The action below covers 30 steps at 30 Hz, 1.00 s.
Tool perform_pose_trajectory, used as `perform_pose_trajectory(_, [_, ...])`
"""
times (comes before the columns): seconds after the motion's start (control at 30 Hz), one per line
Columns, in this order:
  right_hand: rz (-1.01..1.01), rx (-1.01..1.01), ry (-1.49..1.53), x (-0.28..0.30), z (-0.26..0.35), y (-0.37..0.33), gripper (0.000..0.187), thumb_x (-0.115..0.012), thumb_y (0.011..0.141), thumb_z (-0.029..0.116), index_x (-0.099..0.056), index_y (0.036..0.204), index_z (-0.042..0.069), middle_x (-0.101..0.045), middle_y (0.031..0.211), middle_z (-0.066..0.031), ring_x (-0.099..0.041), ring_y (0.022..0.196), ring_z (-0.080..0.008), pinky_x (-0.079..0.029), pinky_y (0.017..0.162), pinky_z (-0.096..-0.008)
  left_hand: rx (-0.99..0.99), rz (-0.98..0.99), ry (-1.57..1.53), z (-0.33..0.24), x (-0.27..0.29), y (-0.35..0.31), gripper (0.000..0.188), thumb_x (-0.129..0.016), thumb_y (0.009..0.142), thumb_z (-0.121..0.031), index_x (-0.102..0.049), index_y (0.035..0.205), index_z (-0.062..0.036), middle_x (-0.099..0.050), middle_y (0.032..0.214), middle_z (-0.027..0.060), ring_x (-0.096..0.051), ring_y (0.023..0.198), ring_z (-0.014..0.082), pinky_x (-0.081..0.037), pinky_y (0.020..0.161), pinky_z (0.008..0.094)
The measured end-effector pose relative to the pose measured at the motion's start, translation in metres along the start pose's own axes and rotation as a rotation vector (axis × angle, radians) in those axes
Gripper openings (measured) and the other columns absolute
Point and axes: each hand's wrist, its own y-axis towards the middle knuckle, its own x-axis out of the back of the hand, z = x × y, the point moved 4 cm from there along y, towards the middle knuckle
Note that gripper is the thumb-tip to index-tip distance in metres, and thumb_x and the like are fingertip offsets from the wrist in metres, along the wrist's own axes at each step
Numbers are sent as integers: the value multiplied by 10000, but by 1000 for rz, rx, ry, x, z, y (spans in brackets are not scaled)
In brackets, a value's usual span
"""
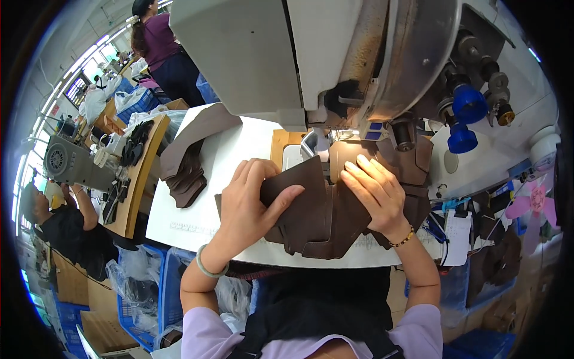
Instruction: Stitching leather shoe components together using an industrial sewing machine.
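Observation:
My left hand [254,200] is closed on a dark brown leather-like panel [302,206], thumb on its face and fingers mostly behind it. My right hand [378,194] lies flat, fingers stretched out, on a joined brown panel [347,224] with folds and cut edges. The panels reach under the head of a grey-white industrial sewing machine [251,60]. Its needle area is largely hidden by the machine body. More brown pieces [415,161] lie to the right of my right hand.
A stack of brown cut pieces [188,170] lies on the white table [224,140] at left. Blue-capped knobs [469,105] jut from the machine. A pink fan [536,202] stands at right. Blue crates [161,293] with plastic bags sit below left. Two other people are farther left.

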Motion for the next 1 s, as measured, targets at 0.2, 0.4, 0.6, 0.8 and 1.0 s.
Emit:
perform_pose_trajectory(0.2, [12, 10, -48, -6, 0, -10, 309, -566, 835, 125, -712, 1103, 78, -664, 1163, -43, -601, 1128, -199, -475, 1006, -340, -115, 36, -96, 8, -25, 14, 337, -776, 777, -225, -663, 1081, -133, -578, 867, 53, -543, 752, 209, -459, 609, 305])
perform_pose_trajectory(0.4, [6, 13, -25, -7, -4, -16, 285, -591, 849, 130, -710, 1103, 83, -662, 1168, -44, -602, 1123, -198, -478, 1008, -342, -388, 23, 45, 7, -29, 23, 455, -796, 721, -255, -691, 1155, -171, -557, 1152, 68, -495, 816, 232, -456, 687, 325])
perform_pose_trajectory(0.6, [27, -3, 19, -8, -6, -19, 316, -558, 850, 145, -705, 1125, 92, -662, 1177, -38, -592, 1133, -200, -461, 1027, -359, -425, 114, 78, 8, -31, 19, 601, -817, 656, -402, -663, 1178, -148, -547, 1322, 29, -462, 796, 226, -414, 754, 345])
perform_pose_trajectory(0.8, [27, 9, 15, -8, -8, -20, 321, -542, 858, 145, -703, 1131, 93, -663, 1187, -41, -596, 1089, -188, -468, 997, -358, -425, 109, 62, 10, -33, 20, 550, -813, 671, -373, -682, 1159, -155, -585, 1308, -10, -460, 788, 207, -387, 725, 321])
perform_pose_trajectory(1.0, [48, -5, 53, -6, -8, -19, 327, -539, 860, 142, -701, 1140, 95, -661, 1200, -41, -598, 1078, -186, -470, 980, -358, -409, 129, 65, 6, -30, 22, 527, -797, 690, -365, -685, 1148, -130, -598, 1288, -3, -474, 797, 209, -378, 708, 323])
